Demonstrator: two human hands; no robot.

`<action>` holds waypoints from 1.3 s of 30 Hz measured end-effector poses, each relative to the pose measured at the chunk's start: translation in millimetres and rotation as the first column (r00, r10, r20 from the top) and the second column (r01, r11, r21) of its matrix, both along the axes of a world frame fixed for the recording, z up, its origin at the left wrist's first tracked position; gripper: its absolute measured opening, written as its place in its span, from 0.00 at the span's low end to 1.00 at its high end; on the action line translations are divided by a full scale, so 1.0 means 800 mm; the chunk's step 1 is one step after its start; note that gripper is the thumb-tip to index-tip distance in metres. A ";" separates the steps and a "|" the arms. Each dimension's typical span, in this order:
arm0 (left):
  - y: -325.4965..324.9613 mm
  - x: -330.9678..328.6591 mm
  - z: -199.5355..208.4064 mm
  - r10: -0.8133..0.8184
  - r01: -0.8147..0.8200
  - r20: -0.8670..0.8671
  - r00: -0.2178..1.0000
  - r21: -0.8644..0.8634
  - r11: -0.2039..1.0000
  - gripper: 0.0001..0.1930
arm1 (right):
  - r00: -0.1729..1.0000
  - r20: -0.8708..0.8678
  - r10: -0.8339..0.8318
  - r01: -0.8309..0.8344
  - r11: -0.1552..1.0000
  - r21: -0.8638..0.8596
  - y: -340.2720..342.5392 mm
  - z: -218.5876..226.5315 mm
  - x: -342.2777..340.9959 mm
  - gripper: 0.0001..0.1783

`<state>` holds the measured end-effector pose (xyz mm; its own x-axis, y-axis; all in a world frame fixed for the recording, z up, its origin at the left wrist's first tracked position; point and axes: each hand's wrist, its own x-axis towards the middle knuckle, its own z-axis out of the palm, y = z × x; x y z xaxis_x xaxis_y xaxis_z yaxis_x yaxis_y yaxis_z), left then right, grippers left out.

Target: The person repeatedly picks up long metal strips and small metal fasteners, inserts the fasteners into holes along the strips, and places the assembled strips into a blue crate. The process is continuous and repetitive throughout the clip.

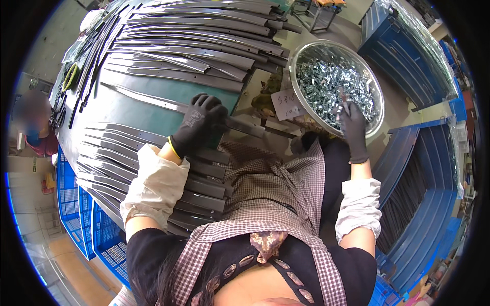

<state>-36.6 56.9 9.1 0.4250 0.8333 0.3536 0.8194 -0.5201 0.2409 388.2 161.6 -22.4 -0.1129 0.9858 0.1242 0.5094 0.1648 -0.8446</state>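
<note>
My left hand point(204, 118), in a black glove, is closed around a long dark strip point(245, 127). One end of that strip juts past the table edge toward my lap, and its other part lies across the green tabletop point(148, 84). At the right, my gloved right hand point(352, 125) reaches over the near rim of a round metal basin point(376, 81). Small shiny metal pieces point(326, 76) fill the basin. The fingers of that hand are drawn together at the pieces; what is between them is too small to make out.
More dark strips lie in rows at the far side point(199, 30) and near side point(122, 148) of the table. A paper note point(286, 104) sits beside the basin. Blue metal bins point(403, 56) stand right, blue plastic crates point(69, 199) left. Another person point(35, 117) is at far left.
</note>
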 end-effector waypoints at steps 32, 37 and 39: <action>-0.073 0.108 0.003 -0.389 0.442 -0.347 0.853 0.084 0.893 0.21 | 0.866 -0.283 0.412 -0.490 0.811 -0.319 -0.191 0.018 -0.124 0.25; -0.030 0.094 0.010 -0.296 0.301 -0.095 0.951 0.049 0.952 0.22 | 0.843 -0.416 0.341 -0.442 0.880 -0.173 -0.178 0.001 -0.121 0.22; -0.013 0.078 0.009 -0.190 0.190 0.004 0.982 0.013 0.982 0.24 | 0.864 -0.377 0.333 -0.369 0.929 -0.025 -0.158 -0.014 -0.117 0.20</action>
<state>26.0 46.4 16.6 0.5731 0.7330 0.3664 0.7044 -0.6691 0.2369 294.4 35.0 -33.7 -0.4192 0.8981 0.1331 0.0907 0.1873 -0.9781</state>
